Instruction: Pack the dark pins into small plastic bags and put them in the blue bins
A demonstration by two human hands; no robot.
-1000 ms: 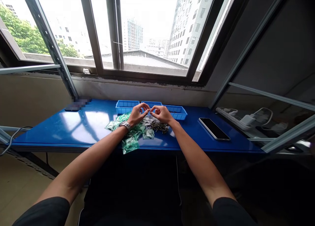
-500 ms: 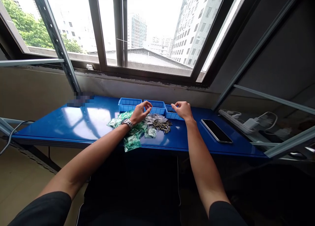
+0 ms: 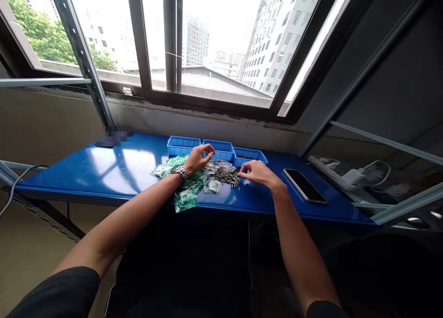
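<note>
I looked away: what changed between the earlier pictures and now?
The right hand parted from the left hand, moved right to the right blue bin, then back beside the small rods. Whether it released anything is unclear. The left hand, green packets and phone stayed put.

The camera sits up on my head and looks forward and down. My left arm and right arm start close to it, at the bottom. My left hand and right hand are farther off, near the middle, over the blue table. Up top, it sees the window and tall buildings far outside.
</note>
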